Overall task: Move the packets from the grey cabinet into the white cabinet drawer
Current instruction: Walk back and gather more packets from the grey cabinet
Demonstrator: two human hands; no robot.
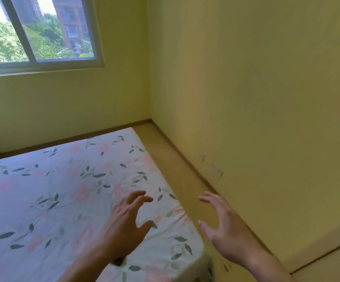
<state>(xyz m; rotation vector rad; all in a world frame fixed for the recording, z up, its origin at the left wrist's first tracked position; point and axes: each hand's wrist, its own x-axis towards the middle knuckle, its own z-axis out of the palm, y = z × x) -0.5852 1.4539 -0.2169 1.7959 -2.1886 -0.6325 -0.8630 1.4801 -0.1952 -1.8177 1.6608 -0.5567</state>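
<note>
Single view only, head camera, worn on my head. Wide-angle: wall lines bow, frame tilts. Looks forward and down into room corner. Window [40,31] sits upper left of frame, far off. Bed [63,200] fills lower left, seen from above, near. Yellow wall [267,98] takes whole right half, close by. Strip of floor [177,176] runs diagonally through centre. My left hand [124,224] and right hand [224,228] enter at bottom centre, nearest to lens. No second view to overlap with.
</note>
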